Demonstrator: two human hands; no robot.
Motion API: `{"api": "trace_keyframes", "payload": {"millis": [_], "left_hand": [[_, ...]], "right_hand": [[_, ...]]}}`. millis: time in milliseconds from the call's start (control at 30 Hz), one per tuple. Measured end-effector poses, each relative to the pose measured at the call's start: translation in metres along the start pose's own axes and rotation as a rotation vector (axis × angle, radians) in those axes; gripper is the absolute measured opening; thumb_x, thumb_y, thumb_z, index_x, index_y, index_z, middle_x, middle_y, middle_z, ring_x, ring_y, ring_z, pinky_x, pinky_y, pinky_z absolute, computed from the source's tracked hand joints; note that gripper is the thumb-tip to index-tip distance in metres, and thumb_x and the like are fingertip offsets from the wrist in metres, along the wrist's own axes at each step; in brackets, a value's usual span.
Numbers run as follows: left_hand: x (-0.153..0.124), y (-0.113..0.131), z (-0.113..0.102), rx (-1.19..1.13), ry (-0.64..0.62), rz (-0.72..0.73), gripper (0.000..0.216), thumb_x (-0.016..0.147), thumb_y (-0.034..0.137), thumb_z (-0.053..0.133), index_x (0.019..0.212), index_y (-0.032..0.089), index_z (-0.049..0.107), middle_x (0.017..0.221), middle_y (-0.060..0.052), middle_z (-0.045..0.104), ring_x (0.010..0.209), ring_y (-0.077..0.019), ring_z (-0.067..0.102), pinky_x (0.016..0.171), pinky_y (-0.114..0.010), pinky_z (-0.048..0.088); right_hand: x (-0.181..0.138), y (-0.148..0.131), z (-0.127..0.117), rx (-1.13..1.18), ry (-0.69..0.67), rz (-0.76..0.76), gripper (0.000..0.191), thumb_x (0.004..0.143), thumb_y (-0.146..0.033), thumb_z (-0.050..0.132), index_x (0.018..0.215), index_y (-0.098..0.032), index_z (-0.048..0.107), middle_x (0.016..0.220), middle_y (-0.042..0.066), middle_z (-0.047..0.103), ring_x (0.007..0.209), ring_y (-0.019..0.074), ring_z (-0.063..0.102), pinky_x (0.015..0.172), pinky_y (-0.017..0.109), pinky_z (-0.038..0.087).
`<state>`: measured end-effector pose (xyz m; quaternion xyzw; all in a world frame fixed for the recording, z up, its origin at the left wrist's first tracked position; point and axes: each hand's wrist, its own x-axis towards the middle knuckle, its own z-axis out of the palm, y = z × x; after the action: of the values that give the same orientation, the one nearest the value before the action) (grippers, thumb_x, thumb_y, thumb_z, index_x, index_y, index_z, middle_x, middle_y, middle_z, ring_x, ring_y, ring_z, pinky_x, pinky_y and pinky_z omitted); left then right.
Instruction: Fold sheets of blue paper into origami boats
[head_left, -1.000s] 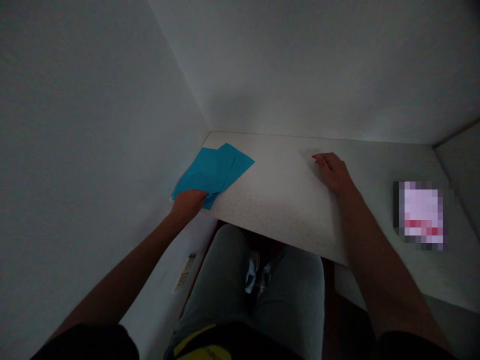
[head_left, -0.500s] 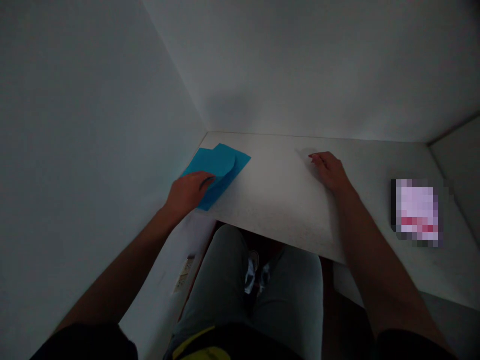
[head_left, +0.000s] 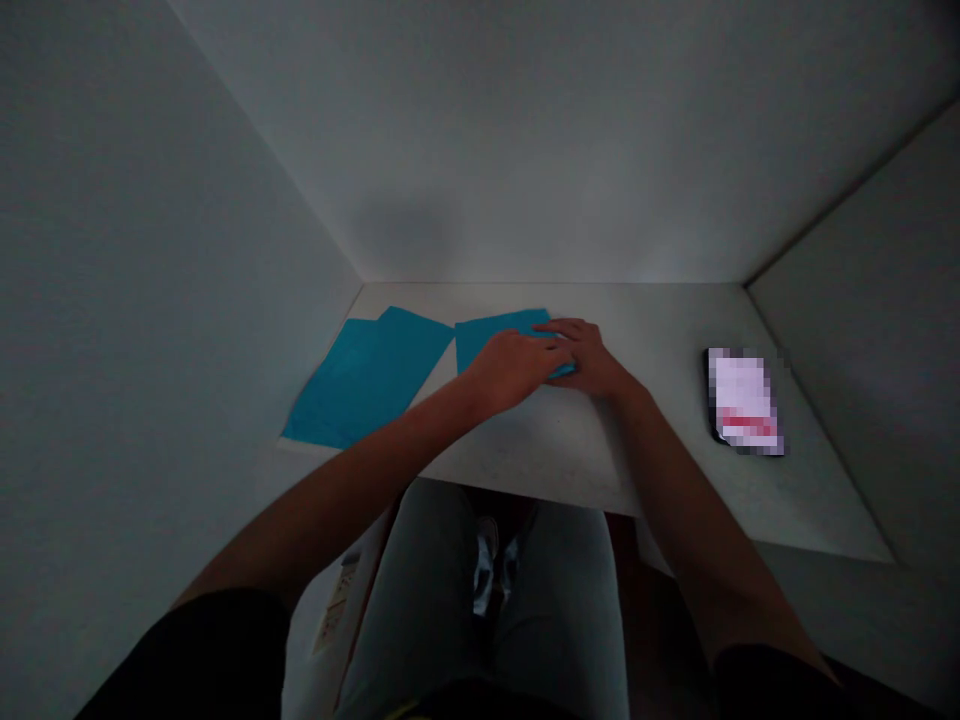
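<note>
A blue sheet of paper (head_left: 480, 335) lies under my hands near the middle of the white tabletop. My left hand (head_left: 514, 368) reaches across it, fingers curled at its right end and partly hidden. From the other side, my right hand (head_left: 589, 355) grips that same end, with its fingers over the paper and a bit of blue showing below them. The two hands touch or overlap there. To the left lie more blue sheets (head_left: 367, 375), overlapping and flat, with one corner close to the sheet in my hands.
A dark-edged device with a lit, pixelated screen (head_left: 746, 400) lies on the right part of the white tabletop (head_left: 660, 320). Walls enclose the table at the left, back and right. My legs (head_left: 442, 590) are below its front edge.
My left hand has carried the blue sheet from the left pile to the middle. My right hand has come inward and met it at the sheet's right end. The view has shifted slightly right.
</note>
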<state>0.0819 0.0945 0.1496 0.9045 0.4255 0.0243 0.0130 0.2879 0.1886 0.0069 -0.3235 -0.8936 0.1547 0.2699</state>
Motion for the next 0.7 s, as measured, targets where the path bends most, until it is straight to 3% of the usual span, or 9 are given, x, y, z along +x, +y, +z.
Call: {"api": "trace_keyframes", "payload": {"millis": [100, 200, 333, 433, 567, 633, 700], "left_hand": [[0.006, -0.001, 0.008, -0.114, 0.013, -0.02, 0.034, 0.117, 0.033, 0.062, 0.147, 0.026, 0.076, 0.142, -0.012, 0.082, 0.129, -0.0308, 0.079, 0.109, -0.044, 0.059], [-0.016, -0.034, 0.012, -0.306, 0.072, -0.067, 0.077, 0.101, 0.069, 0.08, 0.162, 0.024, 0.065, 0.157, -0.016, 0.074, 0.144, -0.0377, 0.071, 0.123, -0.051, 0.054], [-0.071, -0.098, 0.039, -0.639, 0.009, -0.025, 0.12, 0.086, 0.08, 0.088, 0.181, 0.027, 0.038, 0.184, -0.019, 0.045, 0.17, -0.0386, 0.046, 0.138, -0.054, 0.041], [-0.099, -0.12, 0.073, -0.555, -0.115, -0.12, 0.147, 0.066, 0.079, 0.102, 0.183, 0.023, 0.034, 0.188, -0.024, 0.035, 0.175, -0.0449, 0.035, 0.143, -0.062, 0.03], [-0.105, -0.116, 0.098, -0.409, -0.133, -0.122, 0.129, 0.072, 0.07, 0.103, 0.179, 0.026, 0.045, 0.187, -0.02, 0.041, 0.176, -0.043, 0.033, 0.145, -0.062, 0.02], [-0.098, -0.115, 0.099, -0.401, -0.106, -0.102, 0.124, 0.076, 0.069, 0.1, 0.178, 0.026, 0.046, 0.185, -0.019, 0.044, 0.174, -0.0417, 0.038, 0.144, -0.06, 0.023], [-0.086, -0.119, 0.098, -0.407, -0.082, -0.091, 0.123, 0.074, 0.069, 0.1, 0.177, 0.026, 0.049, 0.182, -0.018, 0.049, 0.171, -0.0422, 0.044, 0.143, -0.06, 0.026]], "right_hand": [[-0.004, 0.013, -0.002, -0.021, -0.119, 0.074, 0.052, 0.089, -0.034, 0.089, 0.14, -0.036, 0.084, 0.152, 0.009, 0.079, 0.146, 0.0443, 0.069, 0.124, 0.069, 0.046], [-0.008, 0.022, -0.006, 0.036, -0.151, 0.085, 0.041, 0.094, -0.026, 0.082, 0.132, -0.039, 0.089, 0.152, 0.005, 0.08, 0.144, 0.0409, 0.073, 0.127, 0.069, 0.046], [-0.009, 0.028, -0.015, 0.14, -0.161, 0.045, 0.038, 0.1, -0.039, 0.081, 0.138, -0.038, 0.087, 0.158, 0.005, 0.076, 0.152, 0.0379, 0.069, 0.131, 0.063, 0.05], [-0.009, 0.029, -0.019, 0.114, -0.189, 0.057, 0.043, 0.098, -0.037, 0.085, 0.141, -0.038, 0.085, 0.166, 0.006, 0.069, 0.158, 0.039, 0.064, 0.133, 0.065, 0.048], [-0.012, 0.031, -0.02, 0.118, -0.202, 0.097, 0.044, 0.098, -0.04, 0.086, 0.141, -0.042, 0.084, 0.171, 0.003, 0.064, 0.164, 0.0389, 0.057, 0.136, 0.068, 0.043], [-0.013, 0.032, -0.022, 0.208, -0.172, 0.098, 0.04, 0.1, -0.053, 0.082, 0.138, -0.04, 0.086, 0.168, 0.003, 0.067, 0.163, 0.038, 0.058, 0.138, 0.066, 0.042], [-0.014, 0.033, -0.023, 0.313, -0.112, 0.127, 0.048, 0.101, -0.07, 0.075, 0.132, -0.036, 0.088, 0.159, 0.006, 0.076, 0.157, 0.0382, 0.064, 0.137, 0.064, 0.044]]}}
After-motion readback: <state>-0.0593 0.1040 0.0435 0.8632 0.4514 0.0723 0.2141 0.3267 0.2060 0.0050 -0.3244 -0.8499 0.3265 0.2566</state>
